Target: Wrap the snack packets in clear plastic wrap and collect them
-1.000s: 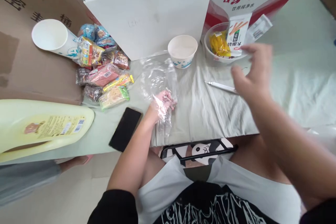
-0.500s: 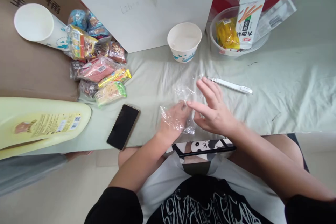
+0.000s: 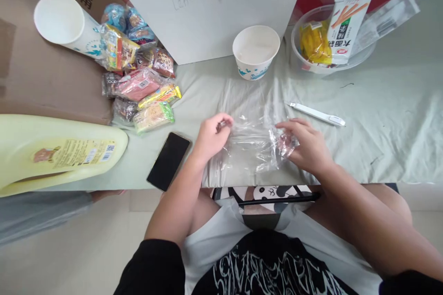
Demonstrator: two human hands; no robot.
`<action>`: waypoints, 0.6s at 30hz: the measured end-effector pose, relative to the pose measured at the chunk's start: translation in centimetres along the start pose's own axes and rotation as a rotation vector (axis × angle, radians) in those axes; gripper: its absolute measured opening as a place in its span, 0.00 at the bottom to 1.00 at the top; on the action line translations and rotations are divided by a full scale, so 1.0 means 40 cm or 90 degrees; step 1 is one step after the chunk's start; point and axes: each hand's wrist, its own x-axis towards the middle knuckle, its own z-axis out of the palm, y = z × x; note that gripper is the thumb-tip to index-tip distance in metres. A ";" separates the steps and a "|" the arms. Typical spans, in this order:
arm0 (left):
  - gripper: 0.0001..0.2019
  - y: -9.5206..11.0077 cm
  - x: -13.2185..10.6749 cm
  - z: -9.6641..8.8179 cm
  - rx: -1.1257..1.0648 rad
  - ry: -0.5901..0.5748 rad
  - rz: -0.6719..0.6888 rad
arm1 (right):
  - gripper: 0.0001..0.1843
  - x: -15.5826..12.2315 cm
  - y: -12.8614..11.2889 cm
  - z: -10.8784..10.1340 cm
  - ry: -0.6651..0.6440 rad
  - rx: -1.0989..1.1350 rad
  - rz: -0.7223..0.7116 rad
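Note:
A clear plastic bag (image 3: 247,150) lies spread on the cloth between my two hands, wrinkled and see-through. My left hand (image 3: 212,137) has its fingers curled together at the bag's left edge, pinching it. On the other side, my right hand (image 3: 308,146) grips a crumpled bunch of the plastic between thumb and fingers. Just beyond that hand lies a white utility knife (image 3: 316,114), touched by neither hand. A white paper bowl (image 3: 255,67) with a blue print stands upright beyond the bag.
At left are a phone (image 3: 168,161), piled packaged snacks (image 3: 140,83), a paper bucket (image 3: 65,27) on its side and a yellow jug (image 3: 65,152). A clear bowl (image 3: 308,67) with snack packets stands back right. A white box (image 3: 207,14) borders the back. Someone's leg shows lower left.
My hands have moved apart, left hand leftward and right hand rightward. The plastic, bunched around my left hand before, is now spread flat between them. The view has shifted slightly.

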 end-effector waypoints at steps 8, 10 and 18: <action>0.09 -0.013 0.041 -0.043 -0.257 0.278 -0.056 | 0.09 0.012 0.025 0.010 0.006 0.013 0.089; 0.09 -0.009 0.041 -0.046 -0.260 0.284 -0.064 | 0.10 0.006 0.021 0.015 0.039 0.028 0.123; 0.13 0.016 0.039 -0.036 -0.387 0.011 -0.279 | 0.16 0.001 0.009 0.012 -0.006 0.057 0.025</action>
